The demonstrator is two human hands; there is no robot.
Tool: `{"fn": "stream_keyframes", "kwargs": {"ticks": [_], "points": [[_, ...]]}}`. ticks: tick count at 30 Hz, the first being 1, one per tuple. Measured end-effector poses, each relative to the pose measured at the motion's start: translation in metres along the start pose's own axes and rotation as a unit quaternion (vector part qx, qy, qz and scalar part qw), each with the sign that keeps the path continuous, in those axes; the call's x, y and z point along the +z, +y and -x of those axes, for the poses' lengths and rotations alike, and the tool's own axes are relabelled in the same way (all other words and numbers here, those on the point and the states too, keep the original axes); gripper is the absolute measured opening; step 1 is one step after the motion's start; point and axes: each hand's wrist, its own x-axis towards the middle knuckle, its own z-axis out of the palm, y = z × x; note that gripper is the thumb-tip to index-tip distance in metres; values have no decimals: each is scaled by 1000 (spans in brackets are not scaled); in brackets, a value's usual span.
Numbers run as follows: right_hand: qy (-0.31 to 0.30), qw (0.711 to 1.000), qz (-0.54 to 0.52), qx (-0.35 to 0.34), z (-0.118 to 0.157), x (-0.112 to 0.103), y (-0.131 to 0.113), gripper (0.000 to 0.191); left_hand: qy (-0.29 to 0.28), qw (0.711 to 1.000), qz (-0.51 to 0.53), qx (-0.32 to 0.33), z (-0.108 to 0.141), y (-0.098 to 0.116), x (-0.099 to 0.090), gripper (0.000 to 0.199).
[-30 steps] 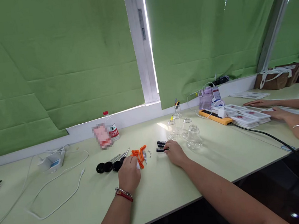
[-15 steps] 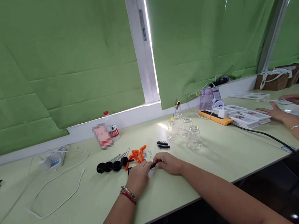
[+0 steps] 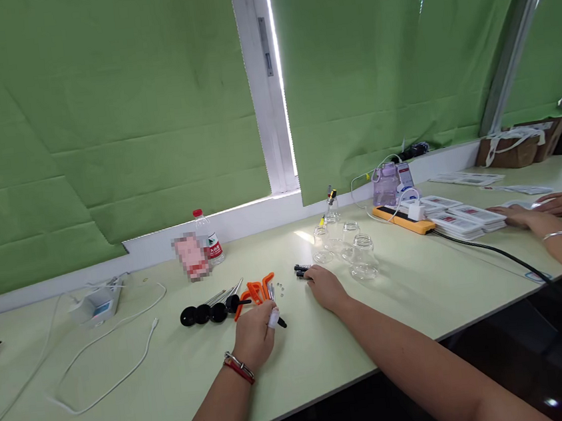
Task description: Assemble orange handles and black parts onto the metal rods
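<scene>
A: Layout, left to right?
B: Far left of the left grip: white cable (image 3: 119, 343), slack on the table (image 3: 180, 395). Nearer: four black round parts (image 3: 203, 314) in a row, metal rods (image 3: 218, 297) behind them. Orange parts (image 3: 256, 292) just beyond the left knuckles.
A: Left hand?
B: Left hand (image 3: 255, 336) is closed round a whitish piece (image 3: 273, 318); a black end (image 3: 282, 323) sticks out on the right side of the grip. Can't tell if they're one item.
A: Between the hands?
B: Screws (image 3: 271, 292) and small nuts (image 3: 282, 289), loose, beyond the left grip.
A: Right?
B: Right hand (image 3: 328, 287) half curled, fingertips at the black toothed pieces (image 3: 301, 271). Can't tell if it grips one. Right of it, clear jars (image 3: 363, 260), upright, no lids on.
A: Progress?
B: Partway, I'd judge. Done: parts sit mostly grouped by kind, one piece in hand. Left: toothed pieces out on the table, orange parts and hardware apart. No finished assembly that I can make out.
</scene>
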Motion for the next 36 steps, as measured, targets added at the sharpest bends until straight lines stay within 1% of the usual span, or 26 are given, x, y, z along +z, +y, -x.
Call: {"fn": "stream_keyframes", "kwargs": {"ticks": [5, 12, 16, 24, 29, 32, 36], "points": [[-3, 1000, 1, -7, 0, 1, 0, 22, -9, 1000, -22, -8, -1, 2, 1, 26], [5, 1000, -3, -10, -1, 1, 1, 25, -17, 1000, -9, -18, 0, 2, 2, 21], [-9, 1000, 1, -17, -1, 1, 1, 28, -21, 1000, -8, -18, 0, 1, 3, 18], [-41, 996, -4, -74, -1, 2, 4, 27, -24, 999, -16, -19, 0, -2, 5, 13], [-42, 994, 1, -99, 1, 2, 0, 27, -28, 999, -12, -33, 0, -2, 5, 11], [-49, 991, 21, -124, 3, 2, -5, 30, -28, 999, 9, -40, 1, -4, 7, 11], [-60, 987, 41, -146, 4, 4, -9, 33, -31, 997, 65, -42, 1, -5, 9, 10]]}}
